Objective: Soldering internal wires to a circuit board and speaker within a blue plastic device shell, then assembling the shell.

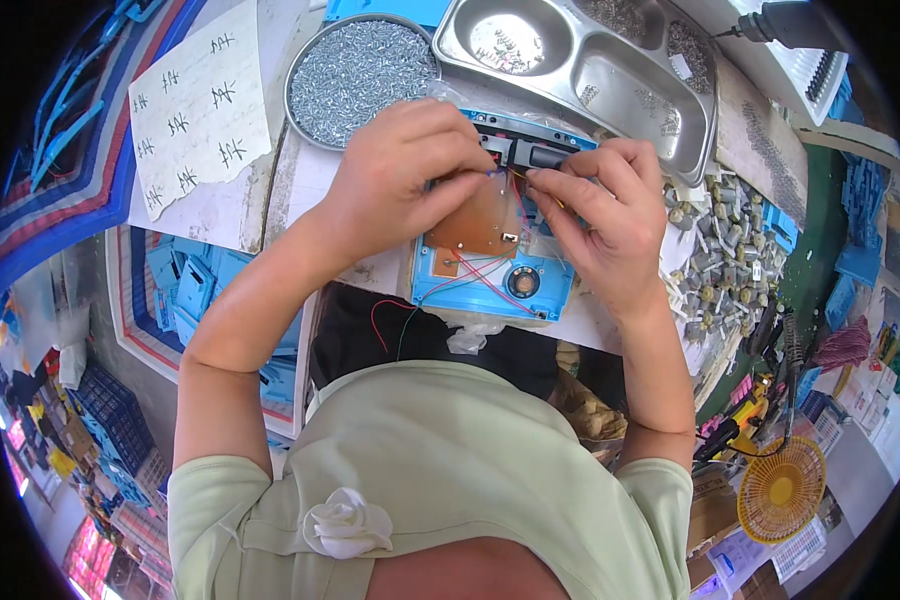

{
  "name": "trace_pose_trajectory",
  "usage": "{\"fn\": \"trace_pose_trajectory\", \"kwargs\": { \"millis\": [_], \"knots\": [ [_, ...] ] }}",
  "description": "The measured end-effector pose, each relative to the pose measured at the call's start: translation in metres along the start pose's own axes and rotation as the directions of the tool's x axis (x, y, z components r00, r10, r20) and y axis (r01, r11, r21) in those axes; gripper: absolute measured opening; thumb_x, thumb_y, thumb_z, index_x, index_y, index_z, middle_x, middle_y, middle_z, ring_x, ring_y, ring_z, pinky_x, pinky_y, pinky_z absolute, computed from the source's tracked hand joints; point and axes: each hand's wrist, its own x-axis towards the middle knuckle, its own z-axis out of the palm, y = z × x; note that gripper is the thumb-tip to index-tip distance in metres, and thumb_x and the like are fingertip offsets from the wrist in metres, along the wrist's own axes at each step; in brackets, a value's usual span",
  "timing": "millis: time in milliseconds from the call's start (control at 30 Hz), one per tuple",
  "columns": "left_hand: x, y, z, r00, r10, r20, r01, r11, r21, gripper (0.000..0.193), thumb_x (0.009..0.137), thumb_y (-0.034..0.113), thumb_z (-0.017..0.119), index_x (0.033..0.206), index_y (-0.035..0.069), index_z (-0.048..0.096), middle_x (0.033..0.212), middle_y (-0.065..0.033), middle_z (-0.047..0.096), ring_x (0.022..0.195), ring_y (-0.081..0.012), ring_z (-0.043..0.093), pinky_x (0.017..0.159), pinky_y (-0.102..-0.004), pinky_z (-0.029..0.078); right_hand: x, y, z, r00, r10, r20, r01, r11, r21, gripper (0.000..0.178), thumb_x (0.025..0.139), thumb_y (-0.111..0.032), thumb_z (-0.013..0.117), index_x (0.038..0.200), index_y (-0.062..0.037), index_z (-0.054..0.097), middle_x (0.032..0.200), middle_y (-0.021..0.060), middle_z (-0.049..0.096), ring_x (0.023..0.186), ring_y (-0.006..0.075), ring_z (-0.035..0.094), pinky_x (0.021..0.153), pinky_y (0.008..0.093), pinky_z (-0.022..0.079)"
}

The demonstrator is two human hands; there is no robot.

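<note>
A light blue plastic casing (490, 295) lies on the table in front of me, with a brown circuit board (470, 225), a small round speaker (522, 282) and thin red wires (485, 280) inside. Across its far part sits a black cylindrical piece (545, 157). My left hand (405, 175) pinches over the board's far edge; a bit of blue shows at its fingertips, too small to name. Opposite it, my right hand (610, 215) is closed in a pinch on a thin yellow wire, close beside the black piece. Red and green wire ends hang over the near table edge.
A round metal dish (292, 100) full of small screws stands at the far left, beside a handwritten paper sheet (200, 110). A steel compartment tray (580, 95) holds small metal parts. Many small motors (725, 265) are heaped at right. A powered screwdriver (795, 25) hangs far right.
</note>
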Motion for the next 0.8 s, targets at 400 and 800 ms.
{"fn": "trace_pose_trajectory", "kwargs": {
  "millis": [400,800],
  "knots": [
    [0.005,0.017,0.017,0.996,-0.055,-0.064,0.051,0.997,-0.065,0.013,0.081,-0.003,0.077,0.093,0.0,0.072,0.087,-0.0096,0.067,0.071,-0.0189,0.065,0.059,-0.029,0.051,-0.001,-0.002,0.003,0.998,0.046,-0.044,-0.042,0.995,0.087,0.027,0.067,-0.006,0.087,0.091,-0.0104,0.077,0.082,0.0008,0.067,0.082,0.0249,0.057,0.072,0.0362,0.046],
    [-0.001,0.021,0.021,0.989,-0.077,-0.124,0.086,0.993,0.076,0.014,0.077,0.008,0.078,0.084,0.011,0.067,0.079,-0.0012,0.061,0.074,-0.0214,0.061,0.073,-0.0361,0.038,-0.005,-0.008,0.004,0.985,0.169,-0.031,-0.164,0.978,0.127,0.017,0.074,-0.01,0.085,0.09,-0.01,0.078,0.081,0.0003,0.07,0.081,0.0222,0.058,0.075,0.035,0.044]
  ]
}}
